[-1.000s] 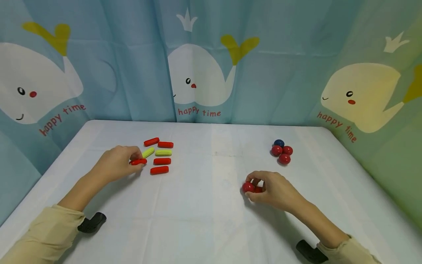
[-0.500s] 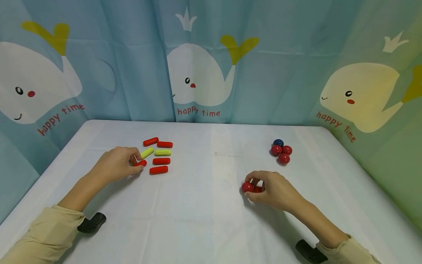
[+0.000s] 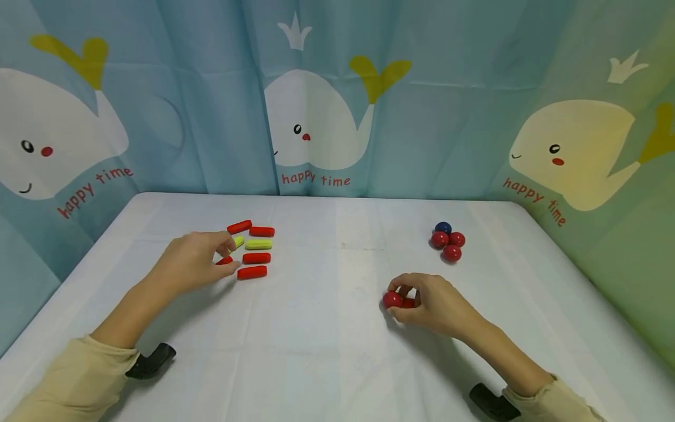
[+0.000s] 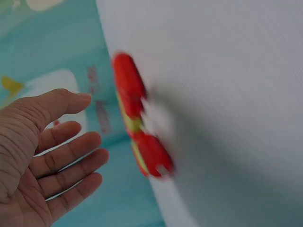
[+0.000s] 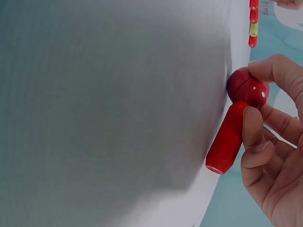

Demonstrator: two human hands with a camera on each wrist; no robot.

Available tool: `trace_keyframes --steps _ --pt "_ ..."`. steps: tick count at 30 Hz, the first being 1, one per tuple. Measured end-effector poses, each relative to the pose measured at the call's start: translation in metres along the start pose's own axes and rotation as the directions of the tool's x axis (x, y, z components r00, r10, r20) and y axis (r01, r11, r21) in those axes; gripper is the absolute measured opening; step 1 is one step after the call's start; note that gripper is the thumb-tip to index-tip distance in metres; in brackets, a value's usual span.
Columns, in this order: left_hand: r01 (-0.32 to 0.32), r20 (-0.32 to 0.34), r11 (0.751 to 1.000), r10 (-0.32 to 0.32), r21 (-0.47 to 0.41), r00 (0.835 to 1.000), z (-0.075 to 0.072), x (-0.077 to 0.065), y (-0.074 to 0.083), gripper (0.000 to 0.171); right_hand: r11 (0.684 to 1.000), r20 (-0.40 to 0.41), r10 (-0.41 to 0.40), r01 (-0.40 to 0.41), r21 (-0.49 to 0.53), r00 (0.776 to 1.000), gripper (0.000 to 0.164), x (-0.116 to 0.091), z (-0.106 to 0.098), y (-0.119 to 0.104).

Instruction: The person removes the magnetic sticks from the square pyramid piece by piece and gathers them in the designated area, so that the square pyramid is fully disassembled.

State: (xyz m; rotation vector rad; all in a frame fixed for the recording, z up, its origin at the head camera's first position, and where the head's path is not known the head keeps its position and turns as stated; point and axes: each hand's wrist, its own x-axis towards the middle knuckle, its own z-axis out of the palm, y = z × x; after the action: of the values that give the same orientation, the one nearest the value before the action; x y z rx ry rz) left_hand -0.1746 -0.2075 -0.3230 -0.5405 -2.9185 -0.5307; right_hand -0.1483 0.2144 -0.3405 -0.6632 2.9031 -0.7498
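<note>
My left hand (image 3: pixel 192 261) hovers beside the sticks on the left, holding nothing. The left wrist view shows its fingers apart, away from the blurred red sticks (image 4: pixel 154 156). Behind its fingers in the head view lies a partly hidden red stick (image 3: pixel 225 261). Close by are several red sticks (image 3: pixel 256 258) and two yellow ridged sticks (image 3: pixel 259 244), one partly covered by the fingers. My right hand (image 3: pixel 435 302) pinches a red ball (image 5: pixel 246 87) between thumb and fingers. Its fingers also press a red ridged stick (image 5: pixel 227 139), whose end meets the ball.
At the right rear of the white table (image 3: pixel 316 351) sit a dark blue ball (image 3: pixel 443 228) and three red balls (image 3: pixel 452 253) in a cluster. A whale-print curtain (image 3: pixel 211 117) hangs behind and beside the table.
My left hand has let go of the red stick it held and has shifted slightly right, fingers wider apart. My right hand has stayed nearly still with the red ball and stick.
</note>
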Motion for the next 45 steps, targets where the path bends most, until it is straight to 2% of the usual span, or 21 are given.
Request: trace_keyframes --steps 3,8,11,14,21,27,30,33,37,42,45 --pt "-0.077 -0.041 0.997 0.076 -0.022 0.996 0.000 -0.001 0.020 0.024 1.000 0.014 -0.003 0.003 0.028 1.000 0.027 0.001 0.001 -0.004" --pt "-0.221 -0.095 0.972 0.213 -0.084 0.972 0.009 0.002 0.048 0.021 0.998 0.029 -0.029 0.027 0.061 0.999 0.029 0.003 0.005 -0.012" --pt "-0.292 -0.099 0.949 0.281 -0.115 0.954 0.017 0.004 0.064 0.022 0.996 0.036 -0.053 0.051 0.071 0.998 0.028 0.004 0.009 -0.015" --pt "-0.333 -0.068 0.934 0.327 -0.128 0.943 0.025 0.007 0.080 0.022 0.995 0.038 -0.073 0.070 0.076 0.997 0.027 0.005 0.014 -0.019" --pt "-0.343 0.065 0.916 0.362 -0.209 0.930 0.043 0.016 0.111 0.025 0.993 0.038 -0.110 0.108 0.056 0.993 0.026 0.011 0.025 -0.032" --pt "-0.334 0.100 0.908 0.368 -0.254 0.925 0.054 0.025 0.121 0.026 0.981 0.024 -0.195 0.194 0.029 0.981 0.026 0.015 0.035 -0.039" --pt "-0.316 0.122 0.905 0.361 -0.284 0.925 0.056 0.027 0.124 0.028 0.976 0.010 -0.213 0.212 0.040 0.977 0.024 0.016 0.037 -0.040" --pt "-0.307 0.132 0.902 0.359 -0.303 0.924 0.058 0.028 0.124 0.031 0.973 -0.002 -0.217 0.216 0.083 0.976 0.023 0.014 0.034 -0.042" --pt "-0.322 0.107 0.895 0.369 -0.309 0.923 0.059 0.028 0.123 0.032 0.958 -0.031 -0.221 0.223 0.177 0.975 0.023 0.013 0.030 -0.043" --pt "-0.356 0.075 0.880 0.397 -0.315 0.915 0.062 0.030 0.123 0.031 0.928 -0.097 -0.206 0.225 0.298 0.974 0.026 0.011 0.027 -0.043" --pt "-0.365 0.068 0.873 0.406 -0.324 0.911 0.063 0.031 0.124 0.029 0.898 -0.137 -0.190 0.228 0.375 0.972 0.029 0.010 0.025 -0.043"
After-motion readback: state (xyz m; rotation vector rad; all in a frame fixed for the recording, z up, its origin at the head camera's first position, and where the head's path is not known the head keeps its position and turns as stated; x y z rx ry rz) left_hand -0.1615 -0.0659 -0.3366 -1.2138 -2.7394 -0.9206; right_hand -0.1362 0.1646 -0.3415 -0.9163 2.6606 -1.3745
